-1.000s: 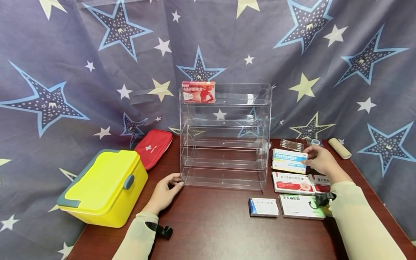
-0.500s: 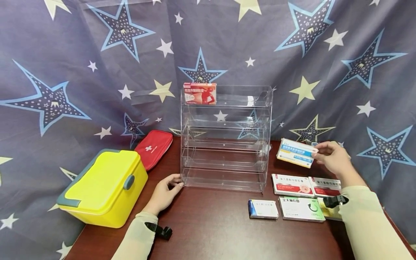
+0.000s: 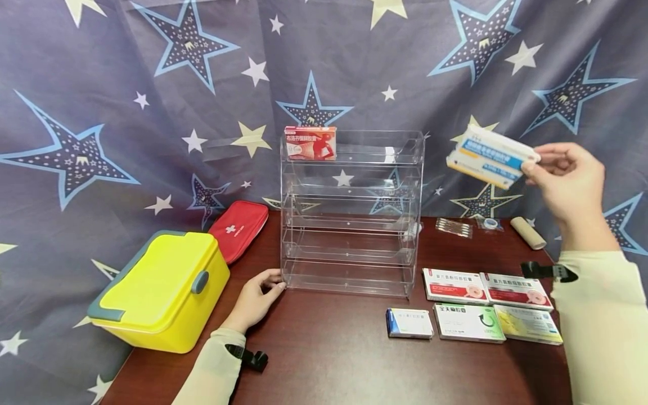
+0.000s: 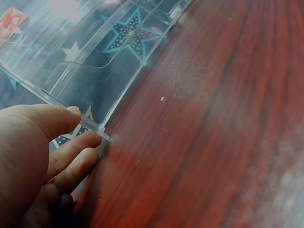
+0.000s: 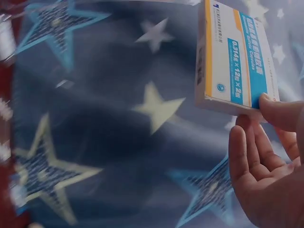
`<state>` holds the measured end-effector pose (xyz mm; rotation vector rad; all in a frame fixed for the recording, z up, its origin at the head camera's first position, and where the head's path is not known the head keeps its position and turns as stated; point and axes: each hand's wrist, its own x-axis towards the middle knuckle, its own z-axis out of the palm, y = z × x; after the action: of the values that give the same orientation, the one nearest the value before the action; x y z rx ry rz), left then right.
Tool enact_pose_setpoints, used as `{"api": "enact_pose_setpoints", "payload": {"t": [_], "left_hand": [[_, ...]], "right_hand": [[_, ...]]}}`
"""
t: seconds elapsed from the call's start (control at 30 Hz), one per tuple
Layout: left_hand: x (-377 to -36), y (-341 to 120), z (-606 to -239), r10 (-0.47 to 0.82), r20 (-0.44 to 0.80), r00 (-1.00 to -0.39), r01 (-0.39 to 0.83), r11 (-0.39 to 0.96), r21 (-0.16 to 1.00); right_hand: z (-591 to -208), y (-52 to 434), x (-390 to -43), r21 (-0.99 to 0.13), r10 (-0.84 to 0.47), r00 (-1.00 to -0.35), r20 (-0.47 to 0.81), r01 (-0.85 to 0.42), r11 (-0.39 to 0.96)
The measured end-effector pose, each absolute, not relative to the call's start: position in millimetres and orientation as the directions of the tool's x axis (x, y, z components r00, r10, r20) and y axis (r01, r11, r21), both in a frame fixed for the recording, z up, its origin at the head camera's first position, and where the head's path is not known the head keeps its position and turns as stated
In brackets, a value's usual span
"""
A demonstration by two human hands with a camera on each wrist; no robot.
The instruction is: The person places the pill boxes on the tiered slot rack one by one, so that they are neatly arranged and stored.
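Both arms are covered by long, close-fitting sleeves of pale cream fabric that end at the wrists, leaving the left hand (image 3: 255, 301) and right hand (image 3: 569, 183) bare. A small black clip-like mount with a strap sits on each sleeve near the wrist.

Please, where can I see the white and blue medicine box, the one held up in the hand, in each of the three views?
Head: the white and blue box is at upper right, pinched by the right hand, right of the clear shelf.
Left wrist: not in it; only the left hand at the shelf's corner.
Right wrist: the box is at upper right, above the fingers.
Shared landmark: the star cloth.
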<state>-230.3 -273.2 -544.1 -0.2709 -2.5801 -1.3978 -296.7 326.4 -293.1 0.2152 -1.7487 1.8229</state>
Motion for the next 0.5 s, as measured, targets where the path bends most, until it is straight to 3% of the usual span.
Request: {"api": "enact_pose_setpoints", "payload": {"t": [0.17,0.3,0.5], "left_hand": [[-231.3,-273.3,-544.1,0.068,0.265,-0.962,0.259,0.54,0.801],[-231.6,-273.6,-544.8,0.066,0.267,-0.961,0.259,0.539,0.802],[-230.8,-274.0,-544.6,0.073,0.266,-0.961,0.263,0.538,0.801]], "right_hand": [[-248.6,295.6,-308.2,-0.805,0.269,-0.779,0.566,-0.592,-0.023],[-224.9,267.8,-321.7,-0.814,0.214,-0.8,0.56,-0.58,-0.039],[-203.3,224.5,-344.8,-0.841,0.135,-0.83,0.541,-0.537,0.073]]}}
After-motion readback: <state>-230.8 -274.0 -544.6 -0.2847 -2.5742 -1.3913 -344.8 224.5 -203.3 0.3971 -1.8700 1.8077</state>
